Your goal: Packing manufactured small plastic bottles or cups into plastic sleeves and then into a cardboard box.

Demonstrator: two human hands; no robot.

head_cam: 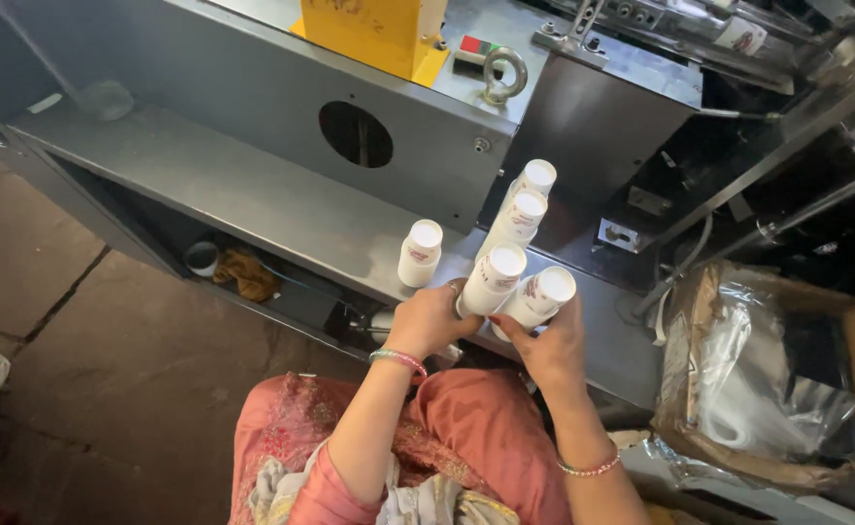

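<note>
Five white paper-cup stacks (517,255) crowd the grey steel ledge (252,190) of a cup-forming machine (583,126). The left hand (429,321) wraps one stack (492,280) near the ledge's edge; the right hand (552,342) clasps its neighbour (536,297). One stack (420,253) stands apart, untouched; two more line up behind. The plastic-lined wooden crate (778,379) alongside appears to hold no cups.

Grey metal machine housing (252,185) with round hole (356,134), stone-slab floor (106,369) below.
</note>
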